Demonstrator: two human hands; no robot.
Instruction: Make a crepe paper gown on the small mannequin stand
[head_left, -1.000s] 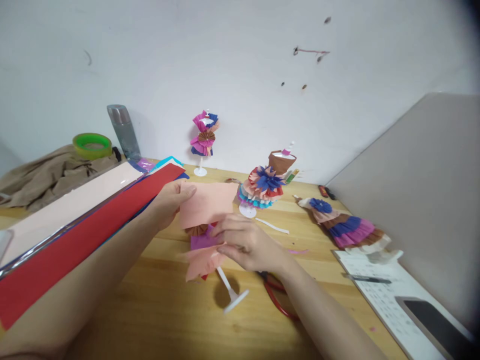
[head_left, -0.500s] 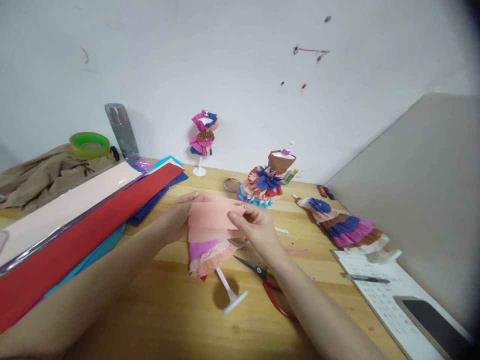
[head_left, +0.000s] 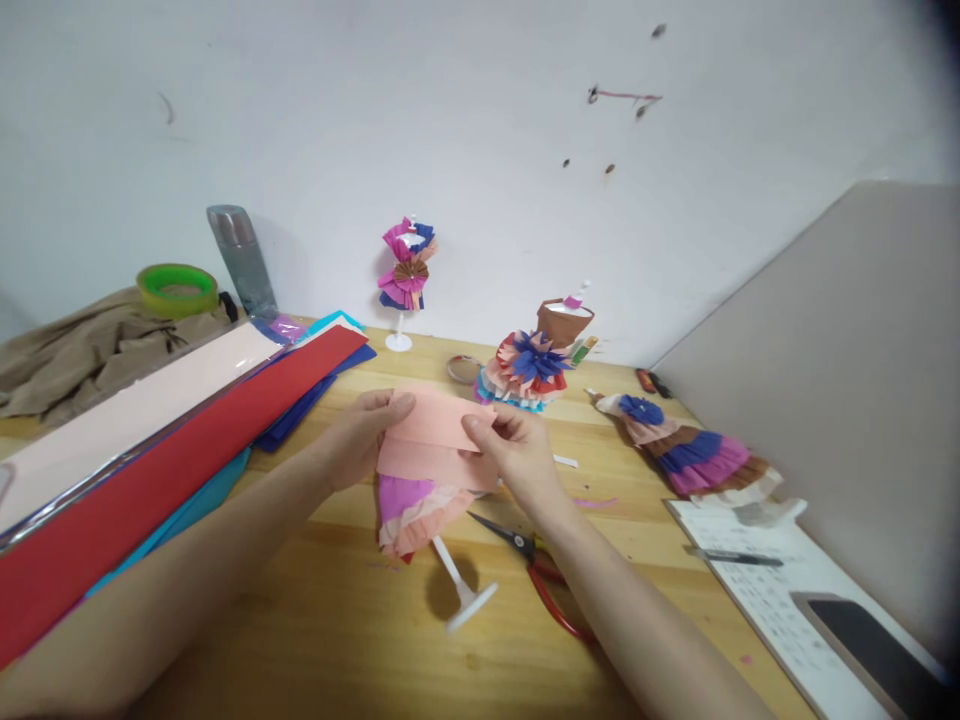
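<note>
Both my hands hold a small paper-dress figure (head_left: 420,505) on a white stand (head_left: 463,592) above the wooden table (head_left: 315,600). A peach crepe paper strip (head_left: 435,440) is wrapped over its upper part, above purple and peach ruffled layers. My left hand (head_left: 364,435) grips the strip's left end, thumb on top. My right hand (head_left: 514,452) pinches the strip's right end with thumb and fingers.
Red-handled scissors (head_left: 536,570) lie just right of the stand. Long red (head_left: 150,480), peach and blue paper sheets lie left. Finished paper dresses stand behind (head_left: 409,270), (head_left: 529,370) and lie right (head_left: 686,450). A tape roll (head_left: 178,288), grey bottle (head_left: 241,260), notepad and pen (head_left: 735,558) are around.
A second ago my left hand held the peach strip up flat and my right hand held the figure lower. Now both hands press the strip folded around the figure's top.
</note>
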